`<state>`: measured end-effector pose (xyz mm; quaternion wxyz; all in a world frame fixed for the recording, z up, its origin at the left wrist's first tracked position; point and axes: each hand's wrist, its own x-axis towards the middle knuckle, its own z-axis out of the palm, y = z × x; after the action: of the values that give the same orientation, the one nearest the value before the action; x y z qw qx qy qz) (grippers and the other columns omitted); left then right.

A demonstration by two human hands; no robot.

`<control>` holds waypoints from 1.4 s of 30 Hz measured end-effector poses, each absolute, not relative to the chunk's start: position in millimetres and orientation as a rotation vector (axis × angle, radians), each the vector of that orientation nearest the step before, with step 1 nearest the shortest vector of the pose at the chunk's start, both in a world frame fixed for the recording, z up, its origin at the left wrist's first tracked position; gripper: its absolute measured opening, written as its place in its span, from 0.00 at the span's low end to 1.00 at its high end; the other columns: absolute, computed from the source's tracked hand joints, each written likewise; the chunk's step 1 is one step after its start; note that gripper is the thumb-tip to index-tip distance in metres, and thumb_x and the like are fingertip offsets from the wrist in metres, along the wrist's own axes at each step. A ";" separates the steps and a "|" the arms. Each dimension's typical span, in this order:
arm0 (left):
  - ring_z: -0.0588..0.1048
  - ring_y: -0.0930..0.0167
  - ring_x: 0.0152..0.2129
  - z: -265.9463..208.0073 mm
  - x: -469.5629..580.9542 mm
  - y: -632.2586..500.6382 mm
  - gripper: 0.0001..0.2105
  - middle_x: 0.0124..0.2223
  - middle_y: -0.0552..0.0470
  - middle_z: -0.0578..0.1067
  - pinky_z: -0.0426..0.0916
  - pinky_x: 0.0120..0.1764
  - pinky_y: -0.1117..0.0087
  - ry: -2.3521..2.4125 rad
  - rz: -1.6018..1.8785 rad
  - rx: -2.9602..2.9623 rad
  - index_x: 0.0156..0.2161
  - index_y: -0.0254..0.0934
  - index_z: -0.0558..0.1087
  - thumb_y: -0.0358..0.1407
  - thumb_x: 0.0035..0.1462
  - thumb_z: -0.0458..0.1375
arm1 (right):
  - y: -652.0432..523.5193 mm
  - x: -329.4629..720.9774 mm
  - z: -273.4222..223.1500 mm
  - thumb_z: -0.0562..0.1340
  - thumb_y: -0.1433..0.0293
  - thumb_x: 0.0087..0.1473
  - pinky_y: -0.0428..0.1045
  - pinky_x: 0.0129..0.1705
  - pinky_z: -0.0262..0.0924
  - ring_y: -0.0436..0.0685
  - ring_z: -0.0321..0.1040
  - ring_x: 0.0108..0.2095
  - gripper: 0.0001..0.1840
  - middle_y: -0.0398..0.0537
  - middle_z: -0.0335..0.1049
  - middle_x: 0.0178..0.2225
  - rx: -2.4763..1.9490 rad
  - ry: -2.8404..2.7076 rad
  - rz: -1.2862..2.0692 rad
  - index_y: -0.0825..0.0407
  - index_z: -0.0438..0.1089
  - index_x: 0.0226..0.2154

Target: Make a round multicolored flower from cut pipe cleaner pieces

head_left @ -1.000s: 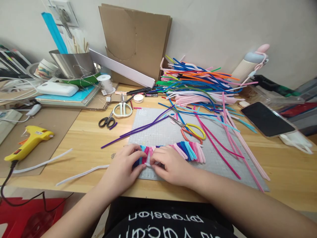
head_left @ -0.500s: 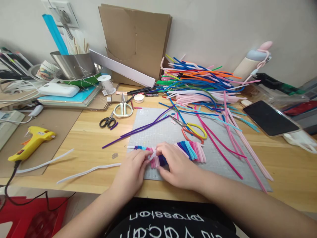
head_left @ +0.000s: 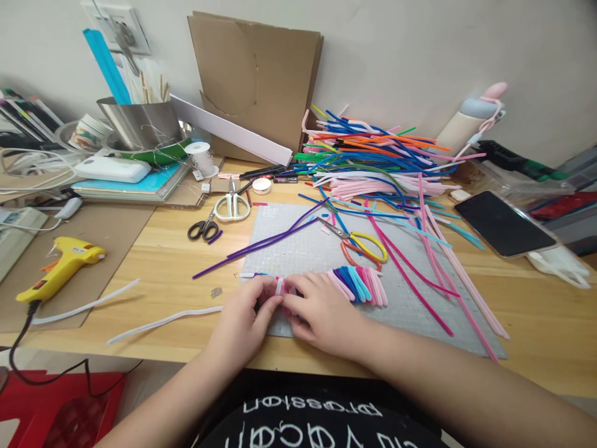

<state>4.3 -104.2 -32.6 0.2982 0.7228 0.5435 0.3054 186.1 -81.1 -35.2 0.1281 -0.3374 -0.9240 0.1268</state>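
A strip wrapped in pipe cleaners [head_left: 359,285] lies across the near part of the grey cutting mat [head_left: 298,249], its pink, blue and light blue bands showing to the right. My left hand [head_left: 249,311] is closed around its left part, thumb and fingers pinching at a white pipe cleaner [head_left: 279,286] that crosses the strip. My right hand [head_left: 321,311] is closed on the strip just beside it, fingertips nearly touching the left thumb. Fingers hide the middle of the strip. Another white length [head_left: 163,320] runs out leftward from the left hand; where it ends is hidden.
Beyond the hands lie yellow-and-orange scissors [head_left: 359,244], purple pipe cleaners [head_left: 261,241], white-handled scissors [head_left: 232,207] and black scissors [head_left: 203,230]. A pipe cleaner pile [head_left: 373,155] stands at the back. A yellow glue gun [head_left: 63,264] is left; a phone [head_left: 506,223] is right.
Both hands have shifted slightly left along the strip and drawn closer together. The white pipe cleaner between them now lies flatter against the strip, which the fingers cover more.
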 end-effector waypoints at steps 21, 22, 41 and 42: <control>0.68 0.70 0.31 -19.2 17.8 -95.3 0.09 0.32 0.52 0.71 0.64 0.36 0.66 1.512 0.838 2.219 0.44 0.37 0.66 0.30 0.57 0.52 | -69.7 196.9 -28.2 0.53 0.75 0.57 0.52 0.43 0.55 0.57 0.64 0.41 0.10 0.50 0.70 0.41 -0.929 -2.614 0.468 0.53 0.66 0.40; 0.68 0.70 0.31 -16.8 18.4 -94.7 0.08 0.32 0.53 0.71 0.64 0.36 0.66 1.503 0.846 2.227 0.43 0.37 0.67 0.30 0.57 0.53 | -69.1 198.5 -26.6 0.52 0.74 0.58 0.51 0.42 0.55 0.55 0.65 0.39 0.09 0.49 0.71 0.39 -0.935 -2.551 0.555 0.52 0.66 0.40; 0.72 0.68 0.35 -9.7 30.2 -96.2 0.09 0.36 0.51 0.75 0.63 0.40 0.63 1.592 0.953 2.319 0.43 0.39 0.68 0.29 0.56 0.54 | -69.7 198.6 -23.9 0.58 0.74 0.52 0.44 0.34 0.57 0.48 0.63 0.31 0.04 0.41 0.69 0.29 -1.009 -1.905 1.196 0.53 0.69 0.30; 0.72 0.67 0.35 -8.6 28.7 -96.2 0.09 0.36 0.52 0.76 0.63 0.41 0.62 1.613 0.960 2.345 0.43 0.39 0.69 0.30 0.56 0.55 | -68.4 198.8 -24.6 0.58 0.73 0.52 0.43 0.33 0.57 0.48 0.62 0.30 0.04 0.41 0.68 0.28 -1.035 -1.872 1.236 0.53 0.69 0.30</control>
<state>28.7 -96.2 -8.6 0.0688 0.7788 0.5358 0.3188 198.8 -68.4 -24.6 0.3294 -0.3955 -0.7156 0.4723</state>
